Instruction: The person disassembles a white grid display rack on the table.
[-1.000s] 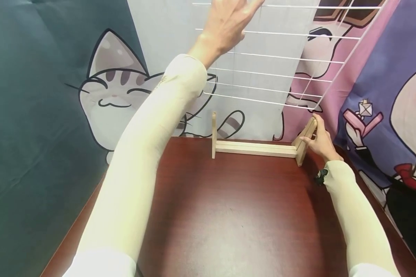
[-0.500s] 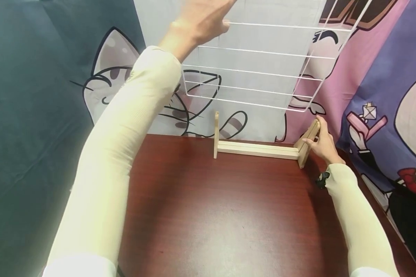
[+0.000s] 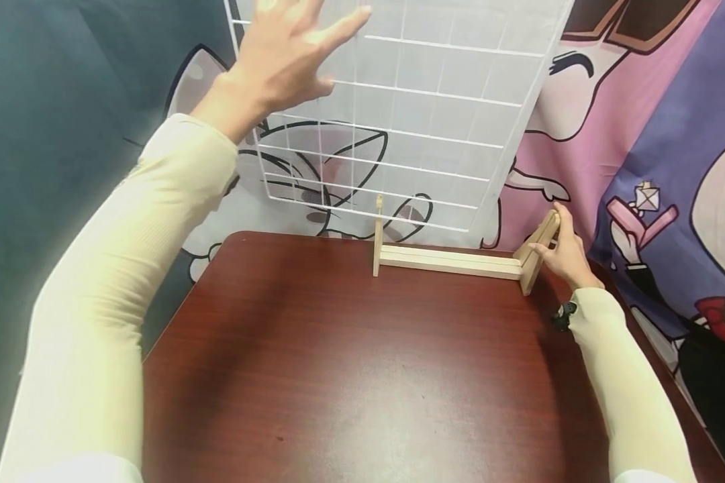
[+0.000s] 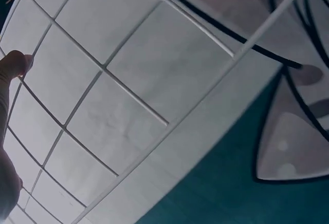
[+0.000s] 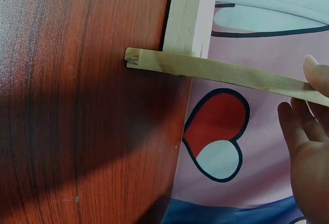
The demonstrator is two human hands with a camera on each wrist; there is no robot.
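A white wire grid panel (image 3: 441, 94) hangs tilted above the back of the table, held up by my left hand (image 3: 278, 64). In the left wrist view, a digit (image 4: 15, 64) lies against one of the grid's wires (image 4: 103, 67); most of the grasp is out of that frame. At the back right, my right hand (image 3: 564, 251) grips the right upright of a wooden stand (image 3: 453, 260). The right wrist view has the thumb and fingers (image 5: 308, 147) on either side of this wooden upright (image 5: 221, 72). The grid's lower edge overlaps the stand's left upright (image 3: 378, 235) in the head view.
The stand is on a dark red-brown wooden table (image 3: 338, 349), near its back edge. Behind it hangs a printed cloth with cartoon figures (image 3: 634, 174), and a green cloth (image 3: 66, 87) borders the left side.
My left hand has moved left with the grid, whose right edge now lies left of the stand's right upright. The right hand keeps its hold on the stand.
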